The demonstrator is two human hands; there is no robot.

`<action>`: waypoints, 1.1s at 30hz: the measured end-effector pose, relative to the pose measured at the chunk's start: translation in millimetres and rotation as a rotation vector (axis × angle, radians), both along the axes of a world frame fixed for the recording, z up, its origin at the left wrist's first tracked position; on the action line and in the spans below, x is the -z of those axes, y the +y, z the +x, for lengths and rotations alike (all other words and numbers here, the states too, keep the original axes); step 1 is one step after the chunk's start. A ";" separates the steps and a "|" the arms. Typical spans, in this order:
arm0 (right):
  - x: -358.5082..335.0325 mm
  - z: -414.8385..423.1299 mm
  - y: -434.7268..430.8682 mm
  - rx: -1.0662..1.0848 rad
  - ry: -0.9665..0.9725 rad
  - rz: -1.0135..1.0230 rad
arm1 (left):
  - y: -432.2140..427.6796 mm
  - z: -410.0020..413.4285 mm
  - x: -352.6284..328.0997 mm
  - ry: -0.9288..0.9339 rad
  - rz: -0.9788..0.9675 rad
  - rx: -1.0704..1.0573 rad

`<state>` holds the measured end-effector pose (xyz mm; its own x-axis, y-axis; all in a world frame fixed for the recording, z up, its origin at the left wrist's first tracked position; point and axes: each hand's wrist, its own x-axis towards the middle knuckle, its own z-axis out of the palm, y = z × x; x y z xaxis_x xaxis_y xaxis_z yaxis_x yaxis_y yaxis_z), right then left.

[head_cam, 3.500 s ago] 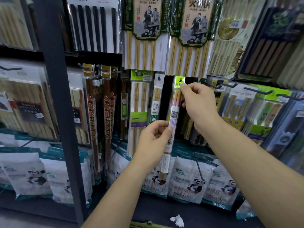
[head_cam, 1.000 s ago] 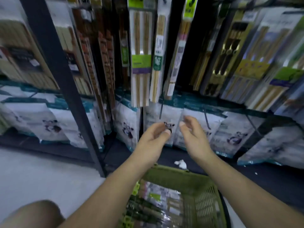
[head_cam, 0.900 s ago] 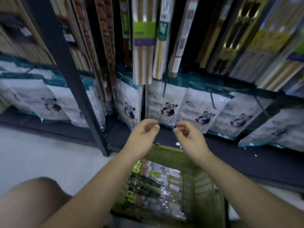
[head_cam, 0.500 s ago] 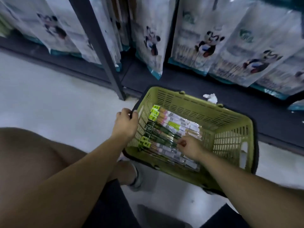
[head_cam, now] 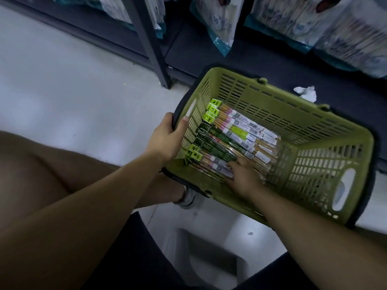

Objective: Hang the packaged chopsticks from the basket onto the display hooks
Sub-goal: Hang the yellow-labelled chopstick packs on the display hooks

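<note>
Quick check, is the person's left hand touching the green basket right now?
Touching. The head view shows the left hand gripping the basket at its left-end rim, thumb laid over the inside wall and fingers curled round the outside edge.

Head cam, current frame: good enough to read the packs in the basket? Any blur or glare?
Head view: dim, flat light, no hard shadows; packaged chopsticks in the basket fairly sharp, label print too small to read; hanging bags at top right smeared by blur; right hand slightly soft; faint sheen on the floor, no harsh glare.
</note>
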<state>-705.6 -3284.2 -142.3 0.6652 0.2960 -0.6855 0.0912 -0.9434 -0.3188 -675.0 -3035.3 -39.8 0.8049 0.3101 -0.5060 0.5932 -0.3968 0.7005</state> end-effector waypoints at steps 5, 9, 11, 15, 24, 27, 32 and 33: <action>7.9 4.1 -0.5 -0.022 0.027 -0.018 | 1.2 0.7 0.7 -0.009 -0.019 -0.005; 12.5 7.8 -4.8 -0.105 0.070 -0.021 | 1.4 0.9 0.2 -0.006 -0.008 -0.007; 15.3 6.1 -7.0 -0.091 0.120 0.007 | 1.2 0.9 0.2 -0.009 -0.011 -0.006; 21.0 2.0 -9.3 -0.019 0.154 0.102 | 1.5 1.0 -0.4 -0.013 -0.020 0.006; 5.5 10.0 -13.4 0.046 0.062 0.159 | 1.9 -2.6 -5.3 -0.049 0.087 0.115; -15.8 24.4 -17.3 0.225 0.015 0.274 | 3.0 -8.3 -10.5 -0.351 0.481 0.316; -70.8 56.3 -6.1 0.321 -0.113 0.446 | -21.1 -9.0 -30.5 -0.423 0.376 0.280; -82.2 59.0 1.1 0.326 -0.139 0.478 | -26.2 -8.2 -35.0 -0.415 0.393 0.320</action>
<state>-646.6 -3283.1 -60.1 0.8476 0.3159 -0.4264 -0.1079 -0.6842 -0.7212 -683.1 -3061.5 -4.8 0.9921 0.1213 -0.0315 0.1150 -0.7818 0.6128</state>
